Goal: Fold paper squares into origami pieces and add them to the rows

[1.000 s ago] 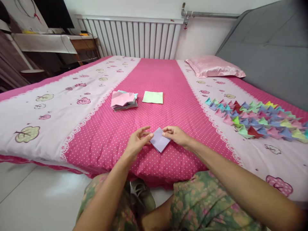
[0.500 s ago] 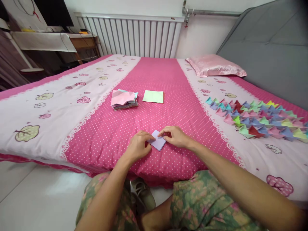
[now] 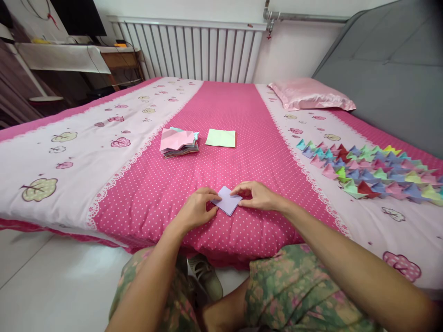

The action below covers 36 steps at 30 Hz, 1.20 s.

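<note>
A folded lilac sheet of origami paper (image 3: 227,201) lies as a small diamond near the front of the bed. My left hand (image 3: 200,207) grips its left corner, fingertips on top and thumb at the lower edge. At the right corner, my right hand (image 3: 258,196) has it between thumb and curled fingers. Beyond my hands, a pale green square of paper (image 3: 220,138) rests flat with another sheet under it. To its left is a stack of creased paper sheets (image 3: 178,142), pink on top.
Several rows of folded paper boats (image 3: 377,170) stand on the right of the bedspread (image 3: 228,106). A pink pillow (image 3: 309,94) lies farther back by the grey headboard (image 3: 391,69). Behind the bed is a white radiator (image 3: 194,50); a desk (image 3: 121,60) stands at the far left.
My right hand has shifted slightly right, from over the middle of the lilac paper to its right corner, uncovering more of it. My left hand stays at the left corner.
</note>
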{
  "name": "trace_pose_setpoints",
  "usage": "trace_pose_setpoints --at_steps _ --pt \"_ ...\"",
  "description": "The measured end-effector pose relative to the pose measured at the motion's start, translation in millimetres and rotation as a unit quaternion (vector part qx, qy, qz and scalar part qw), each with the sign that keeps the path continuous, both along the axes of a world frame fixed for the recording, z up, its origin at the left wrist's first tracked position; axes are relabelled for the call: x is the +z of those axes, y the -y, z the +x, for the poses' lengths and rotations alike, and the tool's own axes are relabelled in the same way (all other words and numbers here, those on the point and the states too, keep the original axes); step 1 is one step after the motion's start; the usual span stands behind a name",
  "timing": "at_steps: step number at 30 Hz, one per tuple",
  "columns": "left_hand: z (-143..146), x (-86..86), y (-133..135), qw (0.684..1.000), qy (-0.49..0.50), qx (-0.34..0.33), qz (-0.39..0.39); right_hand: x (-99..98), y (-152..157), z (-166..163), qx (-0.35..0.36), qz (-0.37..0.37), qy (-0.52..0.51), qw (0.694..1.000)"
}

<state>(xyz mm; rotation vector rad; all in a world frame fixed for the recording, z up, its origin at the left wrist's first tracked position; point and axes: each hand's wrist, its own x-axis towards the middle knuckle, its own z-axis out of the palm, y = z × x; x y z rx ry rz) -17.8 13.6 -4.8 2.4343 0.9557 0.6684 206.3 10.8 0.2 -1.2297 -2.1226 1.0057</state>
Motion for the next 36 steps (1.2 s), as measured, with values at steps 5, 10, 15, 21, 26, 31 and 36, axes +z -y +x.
trace_pose_setpoints --at_steps 5,10,15,21,26,31,36 --pt "-1.2 1.4 -0.1 1.000 0.002 0.003 -0.011 1.0 0.3 -1.1 -0.006 -0.019 -0.003 1.000" --pt "-1.8 0.8 -0.3 1.000 -0.002 0.001 -0.006 -0.9 -0.6 -1.0 0.002 -0.032 -0.013 0.999" --pt "-1.8 -0.7 -1.1 1.000 -0.004 -0.002 0.000 -0.9 -0.9 0.1 -0.003 -0.035 0.011 0.999" --pt "-2.0 1.7 -1.5 1.000 0.000 0.007 -0.016 2.2 -0.4 -0.2 -0.015 0.034 0.084 0.996" --pt "-2.0 1.2 -3.3 0.999 0.000 0.026 -0.021 1.9 0.9 -5.0 -0.058 0.031 0.101 0.993" --pt "3.0 -5.5 -4.6 0.994 -0.016 0.107 0.006 -1.2 2.6 -11.4 -0.128 0.029 0.131 0.983" --pt "13.1 -10.6 -1.3 0.978 -0.029 0.202 0.036 -2.4 3.7 -17.9 -0.167 0.040 0.161 0.972"
